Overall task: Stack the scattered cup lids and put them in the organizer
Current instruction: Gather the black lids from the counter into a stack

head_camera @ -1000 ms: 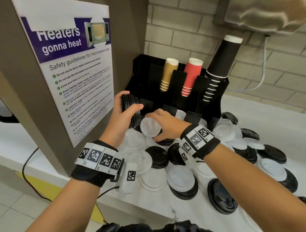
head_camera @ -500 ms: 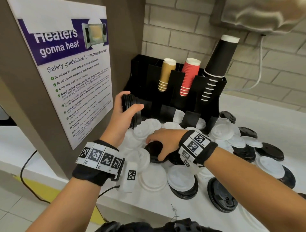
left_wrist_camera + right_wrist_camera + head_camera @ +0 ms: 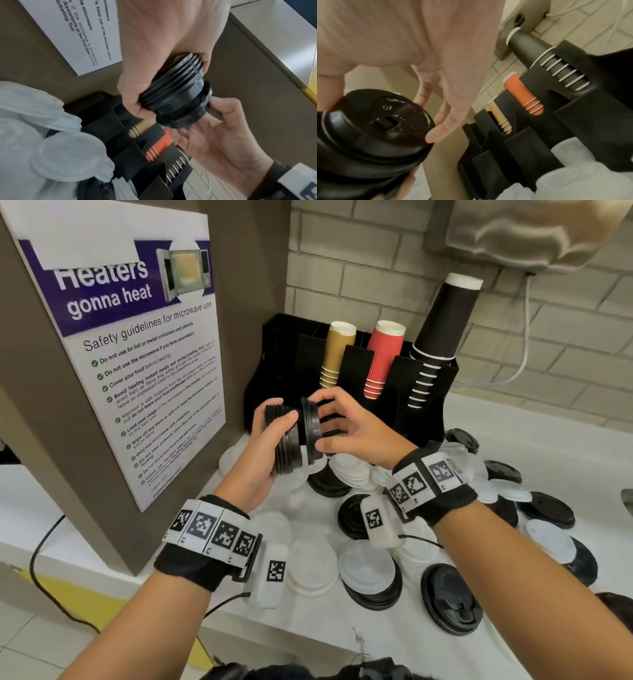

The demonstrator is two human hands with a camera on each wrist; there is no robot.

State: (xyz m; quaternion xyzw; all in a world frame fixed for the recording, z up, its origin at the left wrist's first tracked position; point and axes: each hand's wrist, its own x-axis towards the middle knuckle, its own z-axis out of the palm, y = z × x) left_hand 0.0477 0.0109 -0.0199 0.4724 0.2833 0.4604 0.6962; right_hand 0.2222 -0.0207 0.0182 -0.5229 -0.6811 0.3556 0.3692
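From the head view, the left hand (image 3: 263, 450) is wrapped around a stack (image 3: 286, 440) of black lids held on its side in the air in front of the organizer (image 3: 424, 405). The right hand (image 3: 352, 433) pinches a single lid (image 3: 312, 429) by its rim, thumb below and fingers above, just at the stack's right end. The stack's axis runs left to right, and the lid faces along that same axis, so seating it looks like a short push leftward by the right hand. Below them the white counter (image 3: 548, 446) is strewn with black and white lids (image 3: 370, 573), some overlapping. Cup stacks stand in the organizer's rear slots against a brick wall, and a poster (image 3: 137, 354) hangs on the panel to the left.

From the left wrist, the left hand (image 3: 154, 67) clasps the stack (image 3: 173, 86), and the lid (image 3: 205, 102) sits at its far end, slightly tilted, with the right hand (image 3: 219, 135) cupped under it. Whether it is fully nested cannot be told.

From the right wrist, the lid (image 3: 373, 128) fills the lower left, its sip hole facing the camera, with the right fingers (image 3: 443, 129) on its rim. The organizer (image 3: 599, 115) lies to the right.
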